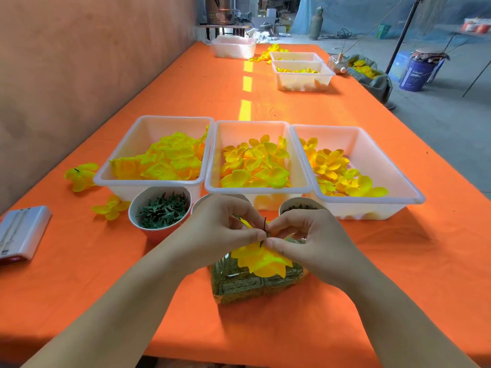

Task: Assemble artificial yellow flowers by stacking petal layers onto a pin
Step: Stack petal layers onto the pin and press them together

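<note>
Left hand (223,224): lower centre of the frame, fingers (249,235) curled, thumb and forefinger pinching the petal layer right at the pin.
Right hand (308,240): just beside the left, fingertips meeting it; its thumb and forefinger pinch the same petal layer from the other side.
Pin (264,224): thin and dark, roughly upright between the two sets of fingertips, its tip standing above them.
Petal layer (261,261): yellow, spread out below the fingertips, hanging over the glass block.
Glass block (239,285): clear and square with greenish contents, on the table under the hands.
White tubs (300,187): three side by side across the middle of the frame, each holding yellow petals.
Cup (159,208): left of the left hand, filled with dark green plastic pieces.
Loose flowers (79,176): two yellow ones on the table, left of the leftmost tub.
Table (106,274): covered in orange cloth.
</note>
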